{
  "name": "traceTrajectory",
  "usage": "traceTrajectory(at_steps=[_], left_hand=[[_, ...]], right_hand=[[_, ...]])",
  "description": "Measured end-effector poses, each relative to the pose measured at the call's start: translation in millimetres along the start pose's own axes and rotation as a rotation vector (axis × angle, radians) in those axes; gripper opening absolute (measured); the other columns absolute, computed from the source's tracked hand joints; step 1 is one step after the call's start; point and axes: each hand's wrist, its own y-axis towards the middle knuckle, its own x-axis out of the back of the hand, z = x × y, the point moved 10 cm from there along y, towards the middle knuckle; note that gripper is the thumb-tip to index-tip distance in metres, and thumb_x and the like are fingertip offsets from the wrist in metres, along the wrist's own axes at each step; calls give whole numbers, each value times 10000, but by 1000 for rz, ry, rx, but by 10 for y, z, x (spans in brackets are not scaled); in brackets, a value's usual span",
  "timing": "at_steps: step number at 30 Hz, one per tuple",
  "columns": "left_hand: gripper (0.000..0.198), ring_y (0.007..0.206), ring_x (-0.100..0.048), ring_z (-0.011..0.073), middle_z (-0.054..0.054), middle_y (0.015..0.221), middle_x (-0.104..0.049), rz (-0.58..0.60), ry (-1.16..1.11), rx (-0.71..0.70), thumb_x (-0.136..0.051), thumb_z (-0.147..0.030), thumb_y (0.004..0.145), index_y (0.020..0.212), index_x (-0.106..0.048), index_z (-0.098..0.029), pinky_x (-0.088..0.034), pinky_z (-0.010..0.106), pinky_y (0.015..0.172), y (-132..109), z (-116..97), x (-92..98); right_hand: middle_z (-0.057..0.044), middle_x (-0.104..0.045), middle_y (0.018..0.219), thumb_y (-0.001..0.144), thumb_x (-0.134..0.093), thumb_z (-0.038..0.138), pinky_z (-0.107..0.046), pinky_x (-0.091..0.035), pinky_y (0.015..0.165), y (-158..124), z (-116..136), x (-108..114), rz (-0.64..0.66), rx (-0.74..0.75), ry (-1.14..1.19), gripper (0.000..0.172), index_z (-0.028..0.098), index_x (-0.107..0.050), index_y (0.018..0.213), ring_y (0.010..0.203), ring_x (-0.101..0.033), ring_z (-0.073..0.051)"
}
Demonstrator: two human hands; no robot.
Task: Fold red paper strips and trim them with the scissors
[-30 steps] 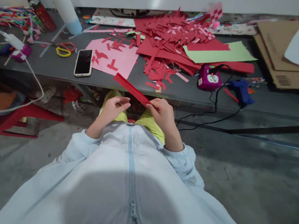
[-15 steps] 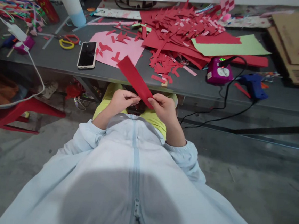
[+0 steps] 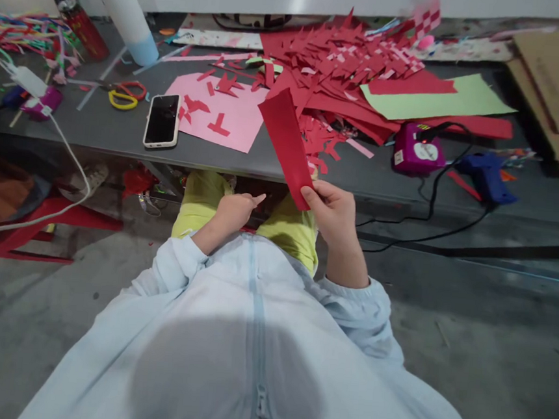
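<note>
My right hand (image 3: 330, 214) pinches the lower end of a red paper strip (image 3: 286, 146) between thumb and fingers. The strip slants up and to the left, its upper end overlapping the table edge and the scraps behind. To the left, over my lap, my left hand (image 3: 236, 215) is apart from the strip. One finger of it points right; the others are curled or hidden underneath, and nothing shows in it. Beyond the strip lie small red paper cuttings (image 3: 322, 135) and a pink sheet (image 3: 240, 128) with red cut pieces on it.
On the dark table (image 3: 201, 155) are a phone (image 3: 162, 121), scissors (image 3: 123, 95), a white bottle (image 3: 130, 17), a heap of red paper pieces (image 3: 342, 52), a green sheet (image 3: 475, 99), a purple box (image 3: 418, 150) and a blue glue gun (image 3: 488, 179). Cardboard (image 3: 555, 83) lies right; cables hang below.
My left hand has let go of the strip and turned its back upward. My right hand has moved right with the strip, which now stands steeper.
</note>
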Motion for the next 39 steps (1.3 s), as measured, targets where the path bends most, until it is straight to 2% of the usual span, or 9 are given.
traceTrajectory(at_steps=[2,5,9,11,17,21,28,33,39], left_hand=[[525,944,-705,199,112,1134,-731,29,19,21,-524,-258,939,1458,-451,-234,-487,253,714,-23,52,-6],[356,904,-712,227,114,1026,-760,53,-65,46,-450,-363,970,1179,-711,-242,-485,278,704,-42,157,97],[552,777,-702,178,36,926,-770,54,-354,-81,-560,-267,882,1430,-490,-266,-491,267,703,17,126,460],[511,718,-685,157,18,871,-763,39,-488,-104,-558,-293,881,1390,-536,-250,-500,259,699,99,142,721],[459,716,-681,145,61,845,-733,-143,-844,-71,-531,-417,913,1293,-582,-166,-528,256,700,642,406,1553],[526,771,-687,149,89,971,-720,-319,-985,34,-519,-546,906,1286,-532,-183,-512,230,617,1202,753,1898],[437,791,-676,150,59,946,-690,-426,-1146,70,-461,-613,915,1028,-615,-221,-528,253,644,1980,1117,2012],[384,778,-638,141,41,907,-678,-487,-1161,37,-597,-589,844,919,-630,-214,-514,270,681,2106,1283,1969],[381,682,-581,121,1,745,-618,-330,-1176,36,-641,-582,809,802,-618,-202,-474,264,649,2165,1256,1692]], right_hand=[[0,-577,664,771,-659,436,-287,-424,656,16,27,47,-31,-14,8,270,190,-642,660,638,-502,-134],[-13,-592,676,756,-674,469,-300,-441,657,58,65,88,-64,-47,17,296,194,-641,651,638,-509,-143],[-7,-591,663,746,-693,501,-293,-442,627,225,129,86,-79,-87,43,324,196,-644,645,624,-502,-140],[-6,-610,669,744,-697,517,-287,-444,616,373,165,46,-65,-104,64,332,196,-669,668,626,-512,-140],[5,-606,623,707,-718,565,-269,-424,554,982,246,-277,28,-166,175,373,193,-696,690,575,-509,-131],[3,-604,618,693,-718,587,-254,-397,503,1446,327,-527,24,-193,246,404,184,-697,711,538,-498,-121],[12,-556,577,729,-674,581,-252,-389,509,2170,402,-860,139,-148,284,412,174,-659,661,546,-495,-121],[28,-503,537,688,-732,557,-231,-353,503,2382,347,-1158,483,-185,229,433,160,-598,580,523,-431,-82],[29,-553,632,664,-747,614,-219,-416,571,2501,120,-1189,421,-285,468,464,172,-612,713,581,-469,-75]])
